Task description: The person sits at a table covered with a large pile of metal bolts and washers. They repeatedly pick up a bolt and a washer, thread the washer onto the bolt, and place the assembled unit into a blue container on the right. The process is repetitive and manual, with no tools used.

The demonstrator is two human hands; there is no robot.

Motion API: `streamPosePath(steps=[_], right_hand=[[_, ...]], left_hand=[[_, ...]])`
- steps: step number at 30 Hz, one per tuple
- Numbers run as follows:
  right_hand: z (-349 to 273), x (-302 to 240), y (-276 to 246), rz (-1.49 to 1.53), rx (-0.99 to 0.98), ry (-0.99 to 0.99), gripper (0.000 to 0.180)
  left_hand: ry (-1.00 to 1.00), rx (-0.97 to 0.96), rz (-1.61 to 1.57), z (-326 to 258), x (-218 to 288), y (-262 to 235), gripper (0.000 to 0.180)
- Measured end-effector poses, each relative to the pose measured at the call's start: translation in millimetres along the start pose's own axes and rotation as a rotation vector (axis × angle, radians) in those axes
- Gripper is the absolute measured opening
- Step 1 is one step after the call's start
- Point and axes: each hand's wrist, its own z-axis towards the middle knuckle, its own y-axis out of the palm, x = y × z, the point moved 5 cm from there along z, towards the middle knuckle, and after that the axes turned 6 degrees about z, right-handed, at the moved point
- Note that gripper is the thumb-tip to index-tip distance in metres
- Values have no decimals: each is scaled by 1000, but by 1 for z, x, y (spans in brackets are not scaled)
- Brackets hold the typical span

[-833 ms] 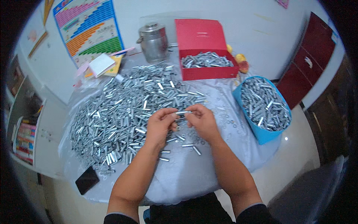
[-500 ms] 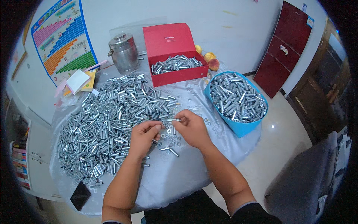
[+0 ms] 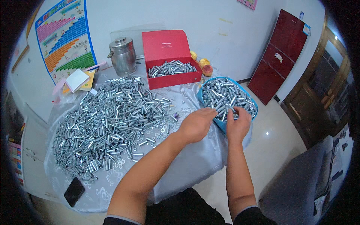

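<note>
Table point(image 3: 195, 165), round, w/ pale patterned cloth; taken as ref. landmark. All items below located rel. to it.

Pile of metal sleeves point(image 3: 108, 116): covers table's left and centre portion, loose, w/ small washers scattered at its near edge.

Red box point(image 3: 170, 62): far side of table, lid standing up, tray part-filled w/ same metal parts.

Blue basin point(image 3: 245, 98): at table's right edge, partly overhanging it, full of metal sleeves.

Steel canister point(image 3: 122, 55): far side of table, left of red box, lid on.

Fruit point(image 3: 204, 65): far side of table, between box and basin, approx. three pcs.

Papers point(image 3: 77, 79): far-left of table, against wall.

Phone point(image 3: 74, 191): dark, flat, at table's near-left edge.

Left hand point(image 3: 197, 123): over table's right part, at basin's near-left rim, fingers curled together; grip on any part cannot be told.

Right hand point(image 3: 238, 122): over basin's near rim, fingertips bunched together among the sleeves; whether clamped on one cannot be told.
</note>
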Motion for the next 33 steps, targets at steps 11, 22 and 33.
streamPosePath(steps=[11,22,33], right_hand=[[-2,26,2,-198,-145,5,23],[-43,-82,60,336,-576,-187,15],[-75,-153,166,419,-996,20,26]], left_hand=[[-81,-168,159,-47,-20,7,46],[-475,-224,326,-154,-63,-105,19],[-421,-94,339,-173,-62,-105,18]])
